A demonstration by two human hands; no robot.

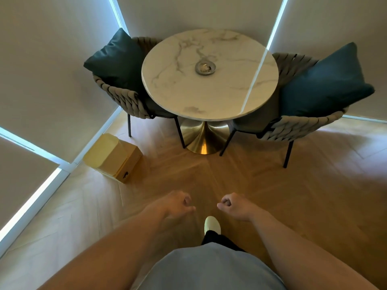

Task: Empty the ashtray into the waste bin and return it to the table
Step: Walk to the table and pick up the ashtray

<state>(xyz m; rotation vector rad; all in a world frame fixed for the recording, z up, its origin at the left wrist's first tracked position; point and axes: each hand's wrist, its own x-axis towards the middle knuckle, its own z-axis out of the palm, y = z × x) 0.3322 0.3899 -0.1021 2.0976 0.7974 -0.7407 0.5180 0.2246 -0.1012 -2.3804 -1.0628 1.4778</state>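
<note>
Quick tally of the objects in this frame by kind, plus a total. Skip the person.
ashtray: 1
table: 1
waste bin: 1
chairs: 2
cushions: 2
Total: 7

A left chair (123, 97) and a right chair (303, 126), both with thick woven rope backs and thin dark legs, stand at the far side of the room. A dark teal left cushion (115, 59) and right cushion (326, 84) lean against their backs. Pale roller blinds (52, 70) cover the windows, with daylight showing along their edges. The floor (272, 185) is warm herringbone wood.
</note>
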